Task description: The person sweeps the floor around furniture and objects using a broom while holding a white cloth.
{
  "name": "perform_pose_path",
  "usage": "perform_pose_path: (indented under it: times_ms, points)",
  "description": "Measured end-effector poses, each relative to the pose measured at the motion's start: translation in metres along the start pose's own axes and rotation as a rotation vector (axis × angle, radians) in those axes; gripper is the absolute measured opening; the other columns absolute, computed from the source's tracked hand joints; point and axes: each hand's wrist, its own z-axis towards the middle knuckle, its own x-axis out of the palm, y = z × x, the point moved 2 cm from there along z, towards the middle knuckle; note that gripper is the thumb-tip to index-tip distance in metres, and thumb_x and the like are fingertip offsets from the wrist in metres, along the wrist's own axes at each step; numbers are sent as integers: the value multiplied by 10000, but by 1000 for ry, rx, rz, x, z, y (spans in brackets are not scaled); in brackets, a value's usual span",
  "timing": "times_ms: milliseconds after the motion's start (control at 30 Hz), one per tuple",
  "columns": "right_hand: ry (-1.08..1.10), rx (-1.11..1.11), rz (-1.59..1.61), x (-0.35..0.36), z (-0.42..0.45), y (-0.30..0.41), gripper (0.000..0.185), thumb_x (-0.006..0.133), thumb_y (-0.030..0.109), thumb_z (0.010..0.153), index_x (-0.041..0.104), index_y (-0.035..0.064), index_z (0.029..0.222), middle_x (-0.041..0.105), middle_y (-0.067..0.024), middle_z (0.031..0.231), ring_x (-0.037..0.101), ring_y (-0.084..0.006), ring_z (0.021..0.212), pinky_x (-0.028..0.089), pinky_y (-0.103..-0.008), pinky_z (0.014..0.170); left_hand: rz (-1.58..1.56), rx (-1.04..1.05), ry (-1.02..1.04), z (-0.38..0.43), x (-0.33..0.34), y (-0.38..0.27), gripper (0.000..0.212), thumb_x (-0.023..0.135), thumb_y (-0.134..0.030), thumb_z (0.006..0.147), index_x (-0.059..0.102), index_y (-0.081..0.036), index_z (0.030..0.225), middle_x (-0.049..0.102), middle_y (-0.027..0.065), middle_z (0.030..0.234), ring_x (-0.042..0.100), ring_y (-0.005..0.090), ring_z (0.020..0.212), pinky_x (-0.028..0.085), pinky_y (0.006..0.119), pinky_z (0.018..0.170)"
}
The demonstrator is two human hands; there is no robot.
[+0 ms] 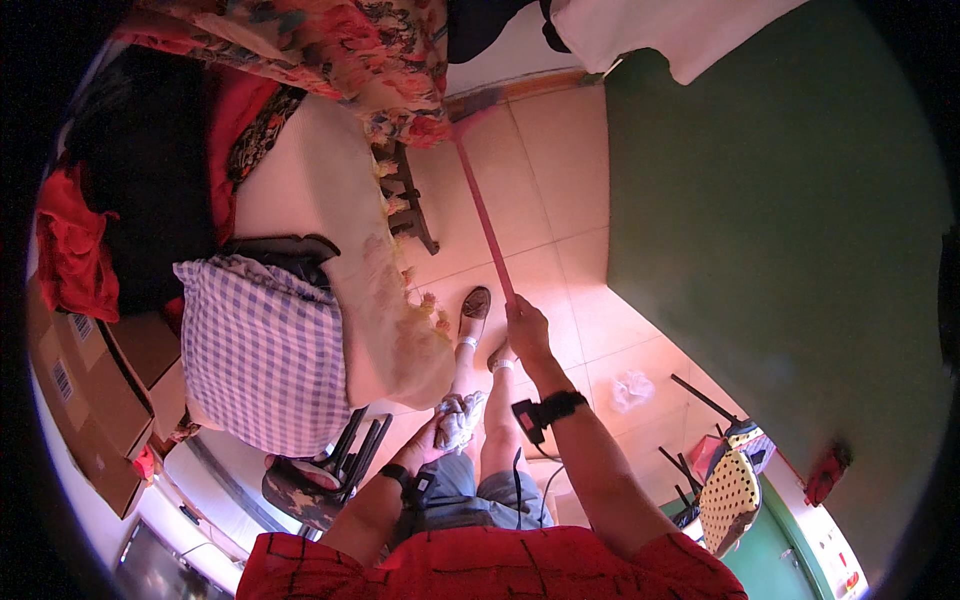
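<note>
My right hand grips the lower end of a long pink pole. The pole reaches away over the tiled floor, and its far end lies by the hanging floral cloth; what is fitted there is blurred and partly hidden. In my left hand, low before my lap, is a bunched pale cloth. A crumpled translucent plastic bag lies on the floor to the right of my legs.
At left stands a bed with a fringed cover, a checked pillow and dark clothing. Cardboard boxes are beyond it. A folding chair is near my left arm. A dotted chair stands right, beside a large green surface.
</note>
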Motion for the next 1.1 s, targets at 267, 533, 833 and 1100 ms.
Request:
perform_pose_path:
  times_ms: [267, 533, 833, 1100]
  points:
    - [44, 22, -211, 6, -16, -3, 277, 417, 261, 864, 553, 78, 1021, 589, -203, 784, 563, -370, 789, 460, -433, 685, -4, 64, -67, -10, 24, -2, 533, 502, -487, 794, 452, -124, 1181, 530, 41, 1121, 520, 213, 988, 420, 408, 859]
    - [110, -59, -437, -22, 45, -65, 287, 364, 277, 879, 539, 49, 872, 592, -190, 782, 566, -374, 752, 455, -472, 662, 12, 18, -20, 4, -7, 1, 538, 481, -502, 795, 441, -138, 1189, 529, 55, 1112, 523, 236, 981, 441, 427, 817]
    - [-58, 202, -155, -43, -73, -57, 289, 399, 304, 873, 545, 61, 928, 568, -231, 765, 549, -405, 723, 442, -469, 606, -2, 95, 145, 8, 7, -7, 433, 471, -414, 822, 496, -98, 1116, 561, 56, 1042, 546, 202, 933, 444, 378, 832]
    - [-200, -180, -245, -15, 119, -51, 332, 393, 318, 876, 564, 51, 774, 531, -128, 516, 516, -295, 400, 435, -396, 390, 14, 78, -88, -2, 9, -7, 478, 420, -473, 837, 482, -107, 1139, 541, 50, 1088, 531, 194, 967, 424, 391, 861]
